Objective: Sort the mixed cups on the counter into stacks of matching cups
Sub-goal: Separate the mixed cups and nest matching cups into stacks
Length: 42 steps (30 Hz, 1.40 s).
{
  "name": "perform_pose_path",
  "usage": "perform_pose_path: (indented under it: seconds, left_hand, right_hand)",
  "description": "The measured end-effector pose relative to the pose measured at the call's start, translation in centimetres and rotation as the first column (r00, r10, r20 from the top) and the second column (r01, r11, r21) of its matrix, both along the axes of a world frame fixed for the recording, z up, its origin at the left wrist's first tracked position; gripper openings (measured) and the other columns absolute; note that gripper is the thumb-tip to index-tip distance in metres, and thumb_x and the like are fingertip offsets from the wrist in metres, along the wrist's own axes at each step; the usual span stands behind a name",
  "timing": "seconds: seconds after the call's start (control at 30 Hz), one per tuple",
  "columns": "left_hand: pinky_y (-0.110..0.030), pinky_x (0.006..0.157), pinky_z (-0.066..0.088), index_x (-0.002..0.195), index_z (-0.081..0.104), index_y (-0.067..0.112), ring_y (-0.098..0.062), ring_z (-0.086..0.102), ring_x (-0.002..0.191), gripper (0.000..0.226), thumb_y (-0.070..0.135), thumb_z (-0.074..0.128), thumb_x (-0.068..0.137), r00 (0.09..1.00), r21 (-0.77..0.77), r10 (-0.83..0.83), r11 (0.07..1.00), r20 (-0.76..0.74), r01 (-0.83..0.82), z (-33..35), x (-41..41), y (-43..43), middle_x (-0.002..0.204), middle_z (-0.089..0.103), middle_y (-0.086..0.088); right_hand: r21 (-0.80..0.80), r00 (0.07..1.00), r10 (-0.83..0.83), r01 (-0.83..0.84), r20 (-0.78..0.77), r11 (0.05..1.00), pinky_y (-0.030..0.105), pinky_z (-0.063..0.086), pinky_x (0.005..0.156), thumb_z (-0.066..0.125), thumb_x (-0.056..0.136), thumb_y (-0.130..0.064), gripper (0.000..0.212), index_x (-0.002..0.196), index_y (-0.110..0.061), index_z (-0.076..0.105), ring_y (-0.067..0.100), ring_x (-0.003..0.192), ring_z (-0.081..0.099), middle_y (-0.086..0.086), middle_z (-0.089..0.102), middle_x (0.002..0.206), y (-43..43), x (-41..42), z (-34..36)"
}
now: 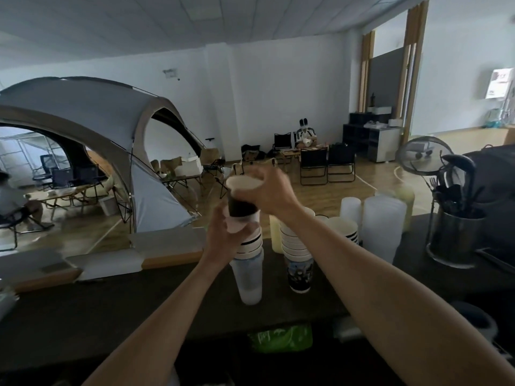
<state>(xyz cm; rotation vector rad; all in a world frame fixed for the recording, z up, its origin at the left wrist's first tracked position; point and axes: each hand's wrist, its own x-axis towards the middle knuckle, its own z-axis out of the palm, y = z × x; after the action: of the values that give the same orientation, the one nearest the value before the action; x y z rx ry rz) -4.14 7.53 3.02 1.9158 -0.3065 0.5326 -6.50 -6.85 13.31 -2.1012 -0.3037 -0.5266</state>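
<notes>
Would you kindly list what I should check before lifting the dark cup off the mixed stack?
1. Right hand grip on the dark cup: ok, fingers curl round its rim.
2. Left hand steadying the striped cups below: ok.
3. Dark cup free of the cup beneath: cannot tell.
4. Frosted cup at the bottom resting on the counter: cannot tell.
</notes>
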Motion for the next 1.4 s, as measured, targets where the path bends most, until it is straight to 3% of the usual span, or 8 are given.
perform_pose_path:
  seconds: [0.13,0.27,0.6,0.87,0.97,1.1,1.23,1.4]
  left_hand:
    - [-0.027,0.083,0.046,0.149,0.031,0.016,-0.015,0.049,0.113,0.092,0.039,0.080,0.075,1.000,-0.011,0.015,1.000,-0.018,-0.015,-0.1,-0.1,0.4,0.125,0.044,0.005]
    - [-0.015,0.073,0.042,0.146,0.034,0.012,-0.015,0.048,0.110,0.099,0.044,0.085,0.068,0.999,0.000,0.033,0.999,0.031,-0.033,-0.4,-0.1,0.0,0.123,0.047,0.004]
    - [-0.023,0.075,0.044,0.145,0.036,0.014,-0.017,0.048,0.111,0.084,0.027,0.082,0.076,0.995,-0.054,0.091,0.995,0.035,-0.089,-0.8,0.6,-0.8,0.123,0.048,0.002]
    - [-0.022,0.077,0.050,0.141,0.037,0.022,-0.007,0.054,0.108,0.111,0.065,0.078,0.047,0.999,-0.006,-0.039,0.999,-0.031,0.039,-0.3,0.0,1.2,0.123,0.051,0.010]
    - [-0.018,0.075,0.051,0.132,0.041,0.028,-0.001,0.055,0.108,0.097,0.059,0.082,0.050,0.997,-0.003,-0.065,0.998,-0.028,0.065,-0.4,-0.4,1.7,0.117,0.054,0.017]
    - [-0.013,0.071,0.054,0.132,0.043,0.025,0.010,0.057,0.103,0.080,0.029,0.089,0.066,0.997,-0.008,-0.073,0.997,-0.032,0.073,-0.4,-0.8,1.7,0.116,0.055,0.020]
    - [-0.015,0.076,0.053,0.130,0.047,0.025,0.001,0.058,0.109,0.083,0.036,0.091,0.059,0.994,0.086,-0.100,0.991,-0.053,0.105,-0.6,-0.5,2.0,0.120,0.059,0.013]
    - [-0.033,0.084,0.058,0.127,0.051,0.025,-0.004,0.064,0.104,0.089,0.051,0.089,0.051,0.988,0.135,-0.111,0.983,-0.110,0.125,-1.4,-0.4,2.2,0.115,0.067,0.008]
  right_hand:
    - [0.116,0.973,-0.176,0.159,0.151,0.980,0.034,0.050,0.094,0.081,0.070,-0.045,0.077,0.137,-0.023,0.051,0.017,0.110,0.057,0.001,0.059,0.131,-6.8,-1.5,4.3]
    - [-0.130,0.940,-0.341,0.341,0.024,0.931,0.034,0.043,0.092,0.080,0.071,-0.043,0.078,0.138,-0.021,0.047,0.023,0.116,0.055,0.004,0.058,0.134,-13.9,-1.4,3.4]
    - [-0.283,0.912,-0.330,0.258,-0.243,0.924,0.039,0.048,0.090,0.083,0.065,-0.043,0.085,0.140,-0.020,0.048,0.029,0.122,0.050,0.010,0.055,0.135,-16.7,2.1,-6.0]
    - [-0.524,0.871,-0.324,0.093,-0.368,0.847,0.039,0.041,0.103,0.085,0.069,-0.027,0.088,0.145,-0.014,0.041,0.029,0.129,0.046,0.010,0.049,0.142,-16.5,2.0,-6.9]
    - [-0.552,0.926,-0.328,0.178,-0.186,0.815,0.031,0.046,0.089,0.078,0.075,-0.017,0.075,0.142,-0.014,0.046,0.026,0.119,0.055,0.010,0.055,0.135,-14.4,0.1,-2.7]
    - [-0.244,0.985,-0.086,0.120,0.147,0.962,0.029,0.041,0.098,0.072,0.083,-0.026,0.058,0.137,-0.023,0.052,0.016,0.123,0.053,-0.003,0.055,0.139,-7.6,-2.8,2.0]
    - [-0.436,0.987,0.160,-0.155,-0.025,0.887,0.038,0.042,0.102,0.074,0.078,-0.049,0.080,0.146,-0.027,0.040,0.020,0.130,0.046,0.001,0.044,0.146,-0.2,-1.7,0.2]
    - [-0.443,0.993,0.078,-0.107,-0.084,0.890,0.038,0.043,0.097,0.079,0.073,-0.040,0.076,0.138,-0.016,0.049,0.028,0.125,0.048,0.009,0.050,0.136,2.3,1.4,-3.9]
